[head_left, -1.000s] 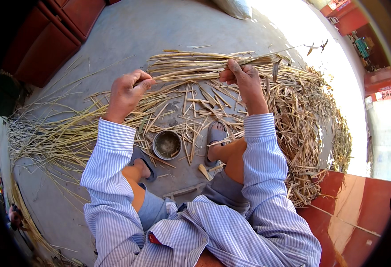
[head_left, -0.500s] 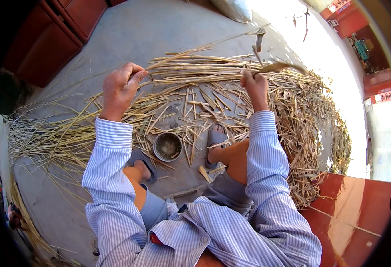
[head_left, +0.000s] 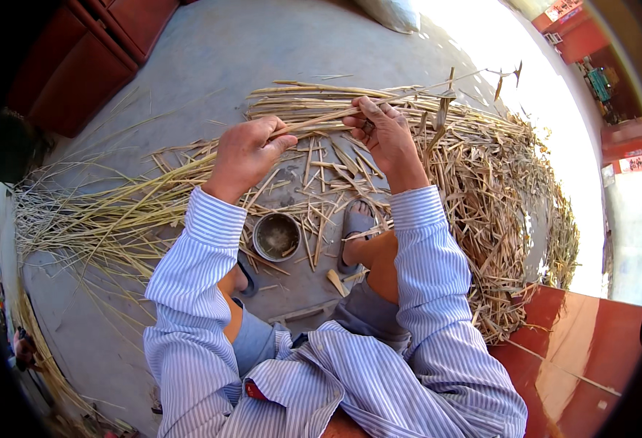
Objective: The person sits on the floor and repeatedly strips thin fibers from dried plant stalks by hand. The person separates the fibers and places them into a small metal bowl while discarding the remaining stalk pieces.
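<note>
My left hand is closed round the lower end of a long dry reed stalk. The stalk slants up to the right past my right hand, its thin tip ending in withered leaves. The right hand's fingers are curled at the stalk and appear to grip it; a small dark thing in them is too unclear to name. Just right of that hand a dry brown leaf hangs, whether attached or loose I cannot tell. Below the hands lies a bundle of peeled stalks.
A round metal bowl stands between my feet, amid short cut pieces of stalk. Thin yellowish stems spread at the left. Heaped dry husks lie at the right. Dark red seats stand far left, a pale sack at the top.
My hands have come closer together: the left moved right, the right moved left and turned. The right hand no longer holds out the brown leaf it had and is now at the stalk.
</note>
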`<state>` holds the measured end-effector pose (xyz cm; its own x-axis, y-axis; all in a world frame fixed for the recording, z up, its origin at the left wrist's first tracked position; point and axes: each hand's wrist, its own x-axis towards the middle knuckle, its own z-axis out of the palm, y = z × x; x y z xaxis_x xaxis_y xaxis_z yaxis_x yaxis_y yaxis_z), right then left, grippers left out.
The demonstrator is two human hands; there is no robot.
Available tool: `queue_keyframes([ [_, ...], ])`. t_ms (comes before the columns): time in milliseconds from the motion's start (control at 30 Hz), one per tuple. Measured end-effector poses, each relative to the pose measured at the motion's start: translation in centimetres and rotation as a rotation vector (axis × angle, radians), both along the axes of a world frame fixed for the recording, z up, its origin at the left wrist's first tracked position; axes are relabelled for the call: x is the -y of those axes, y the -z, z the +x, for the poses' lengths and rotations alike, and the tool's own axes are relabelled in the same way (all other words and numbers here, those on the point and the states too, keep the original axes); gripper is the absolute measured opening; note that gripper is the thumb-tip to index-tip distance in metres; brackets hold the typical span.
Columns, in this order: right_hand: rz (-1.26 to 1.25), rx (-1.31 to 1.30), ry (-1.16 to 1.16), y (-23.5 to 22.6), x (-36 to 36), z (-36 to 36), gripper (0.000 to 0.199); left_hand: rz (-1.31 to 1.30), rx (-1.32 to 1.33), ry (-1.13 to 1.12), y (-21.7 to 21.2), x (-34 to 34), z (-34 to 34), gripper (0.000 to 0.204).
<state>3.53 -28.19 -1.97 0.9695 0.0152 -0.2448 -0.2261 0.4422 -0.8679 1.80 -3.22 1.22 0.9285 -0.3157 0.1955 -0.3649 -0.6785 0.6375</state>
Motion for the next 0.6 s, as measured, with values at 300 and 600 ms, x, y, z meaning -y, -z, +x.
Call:
queue_keyframes([
  [300,-0.033,0.01,-0.149,0.2,1.7,-0.3,0.027,-0.616,-0.393,-0.236,0.5,-1.7,1.7,0.02],
  [600,-0.033,0.077,-0.104,0.3,1.9,-0.7,0.027,0.271,0.526,-0.02,0.3,-1.7,1.7,0.028],
])
